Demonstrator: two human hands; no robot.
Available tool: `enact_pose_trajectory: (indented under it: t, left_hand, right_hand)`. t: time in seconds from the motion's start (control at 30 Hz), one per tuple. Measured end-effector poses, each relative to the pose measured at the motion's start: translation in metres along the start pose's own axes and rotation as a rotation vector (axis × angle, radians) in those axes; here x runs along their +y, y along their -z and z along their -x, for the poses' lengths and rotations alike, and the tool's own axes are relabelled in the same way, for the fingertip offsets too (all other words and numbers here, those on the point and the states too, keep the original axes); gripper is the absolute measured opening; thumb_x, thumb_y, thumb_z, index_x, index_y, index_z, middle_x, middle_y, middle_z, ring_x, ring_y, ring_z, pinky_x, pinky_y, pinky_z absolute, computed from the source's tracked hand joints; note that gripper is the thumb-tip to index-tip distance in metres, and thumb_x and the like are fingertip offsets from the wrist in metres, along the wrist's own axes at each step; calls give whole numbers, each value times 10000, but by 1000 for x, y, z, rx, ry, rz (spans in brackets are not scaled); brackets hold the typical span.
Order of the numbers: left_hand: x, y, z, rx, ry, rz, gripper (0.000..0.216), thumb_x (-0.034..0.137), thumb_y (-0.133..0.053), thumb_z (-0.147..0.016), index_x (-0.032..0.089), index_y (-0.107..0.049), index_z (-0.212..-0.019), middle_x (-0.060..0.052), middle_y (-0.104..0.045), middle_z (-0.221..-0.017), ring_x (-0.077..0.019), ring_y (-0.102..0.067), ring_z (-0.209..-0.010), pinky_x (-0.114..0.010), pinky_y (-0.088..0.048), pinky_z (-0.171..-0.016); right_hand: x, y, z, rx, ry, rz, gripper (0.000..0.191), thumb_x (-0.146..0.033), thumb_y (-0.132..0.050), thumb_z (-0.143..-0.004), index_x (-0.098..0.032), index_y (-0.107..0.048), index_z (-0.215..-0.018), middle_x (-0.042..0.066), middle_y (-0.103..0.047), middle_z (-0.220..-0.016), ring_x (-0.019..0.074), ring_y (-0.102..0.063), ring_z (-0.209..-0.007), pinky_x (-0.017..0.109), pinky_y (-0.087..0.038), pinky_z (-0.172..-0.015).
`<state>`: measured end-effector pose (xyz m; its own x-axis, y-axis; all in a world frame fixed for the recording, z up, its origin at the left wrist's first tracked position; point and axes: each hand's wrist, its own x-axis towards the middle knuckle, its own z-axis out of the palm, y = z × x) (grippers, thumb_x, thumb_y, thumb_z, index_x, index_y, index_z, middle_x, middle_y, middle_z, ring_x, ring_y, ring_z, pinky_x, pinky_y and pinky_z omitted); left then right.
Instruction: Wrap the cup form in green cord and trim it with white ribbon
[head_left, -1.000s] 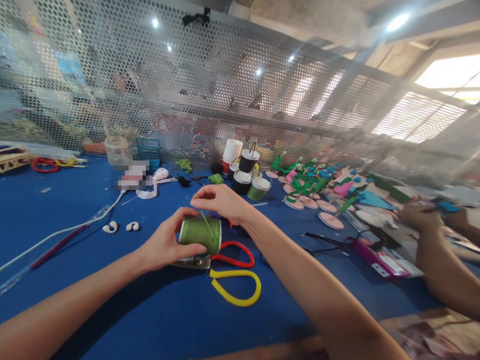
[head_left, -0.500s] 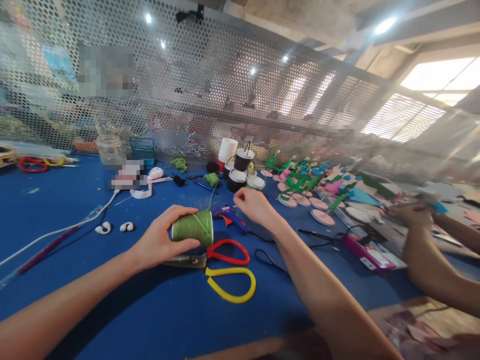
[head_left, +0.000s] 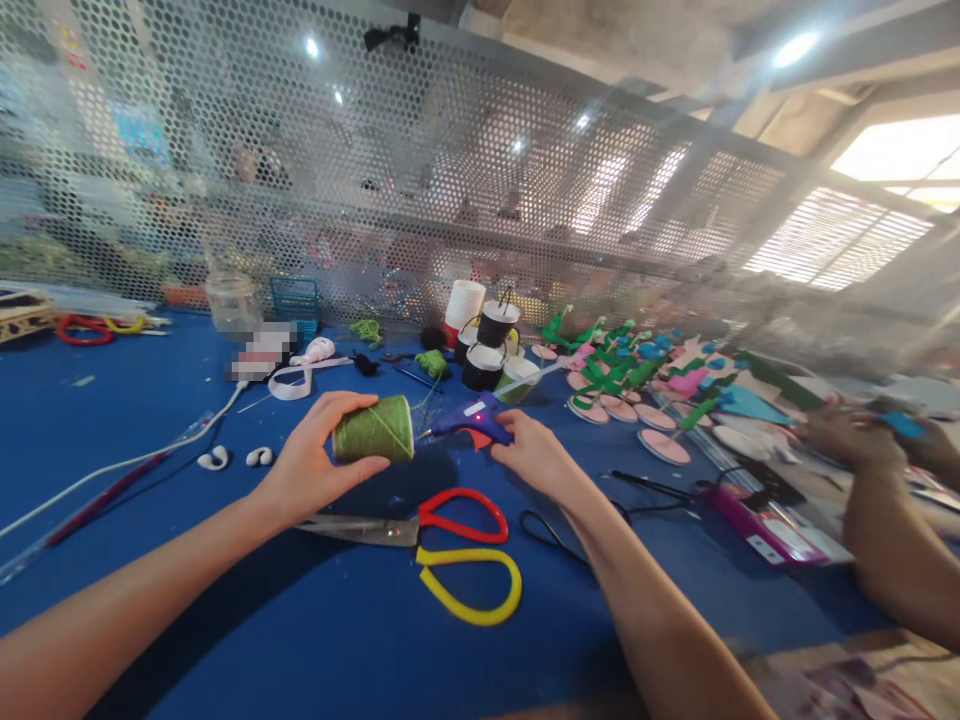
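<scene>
"As the head camera has it, what's in the left hand?"

"A spool of green cord, tipped on its side over the blue table, fingers and thumb parted just enough to grip it."

"And the right hand?"

"Curled round a purple glue gun, nozzle just beside the spool's end; whether they touch, I can't tell. Scissors lie nearer the person, with red and yellow handles."

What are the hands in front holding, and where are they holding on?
The left hand holds the green cup around its side. The right hand holds the glue gun by its handle.
</scene>
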<state>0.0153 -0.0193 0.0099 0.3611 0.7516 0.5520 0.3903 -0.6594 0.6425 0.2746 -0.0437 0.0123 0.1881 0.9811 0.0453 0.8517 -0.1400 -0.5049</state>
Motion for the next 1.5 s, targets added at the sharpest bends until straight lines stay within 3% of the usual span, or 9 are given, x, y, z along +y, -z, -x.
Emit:
enact_pose_trajectory:
  t: [0.1, 0.2, 0.3, 0.4, 0.5, 0.7, 0.93, 1.13, 1.5]
  left_hand:
    - [-6, 5, -8, 194, 241, 100, 538, 368, -685, -643, 173, -509, -1113, -87, -577, -1063, -244, -568, -967, -402, -473, -840]
    - [-11, 6, -12, 355, 428, 246, 580, 374, -685, -626, 165, -491, -1132, -70, -610, -978, -221, -601, -868, -366, -500, -761]
    - [-14, 3, -10, 267, 427, 238, 578, 373, -702, -593, 166, -514, -1099, -60, -612, -937, -221, -602, -828, -375, -501, -738]
    - [-12, 0, -4, 107, 219, 120, 515, 352, -704, -602, 188, -544, -1064, -68, -589, -1010, -236, -572, -918, -404, -474, -807]
    - [-10, 1, -1, 73, 77, 34, 450, 343, -686, -638, 204, -552, -1045, -65, -575, -1040, -234, -542, -980, -409, -447, -860]
    - [-3, 2, -2, 30, 231, 83, 512, 393, -673, -643, 178, -526, -1083, -71, -577, -1047, -230, -565, -939, -382, -480, -806]
    - [1, 2, -2, -19, 367, 243, 554, 434, -685, -624, 170, -521, -1082, -45, -609, -928, -196, -599, -791, -305, -507, -674]
    - [6, 3, -5, -23, 423, 301, 529, 434, -683, -614, 156, -536, -1039, -22, -608, -788, -175, -592, -676, -292, -499, -604]
    - [3, 2, -3, -37, 391, 265, 551, 449, -684, -617, 158, -533, -1060, -39, -616, -857, -191, -600, -739, -295, -495, -638]
  right_hand:
    - [0, 11, 5, 25, 11, -120, 246, -244, -572, -689, -127, -573, -905, 70, -652, -763, 182, -595, -639, 261, -417, -550]
    - [-6, 15, 10, 39, 17, -434, 261, -369, -583, -677, -139, -545, -793, 45, -627, -683, 143, -554, -526, 268, -435, -506]
    - [-17, 14, 18, 12, 73, -667, 290, -390, -607, -639, -146, -534, -776, 24, -612, -642, 122, -544, -491, 263, -463, -490]
    - [-29, 11, 30, 1, 166, -689, 272, -375, -574, -669, -133, -568, -793, 28, -614, -630, 117, -543, -468, 253, -469, -462]
    - [-35, 6, 43, 42, 255, -623, 229, -355, -527, -727, -143, -594, -780, 26, -617, -612, 123, -553, -469, 242, -465, -443]
    - [-30, -4, 51, 216, 446, -382, 133, -296, -558, -744, -191, -593, -669, -1, -634, -586, 147, -593, -539, 250, -498, -564]
    - [-29, -5, 49, 212, 469, -328, 126, -296, -548, -748, -196, -608, -700, -2, -654, -595, 158, -607, -539, 244, -490, -532]
    - [-32, -2, 49, 211, 492, -318, 127, -273, -535, -747, -193, -611, -684, 2, -632, -569, 147, -581, -503, 249, -482, -529]
    - [-35, -1, 50, 238, 496, -317, 134, -269, -532, -731, -185, -618, -672, 4, -606, -524, 140, -552, -458, 244, -471, -489]
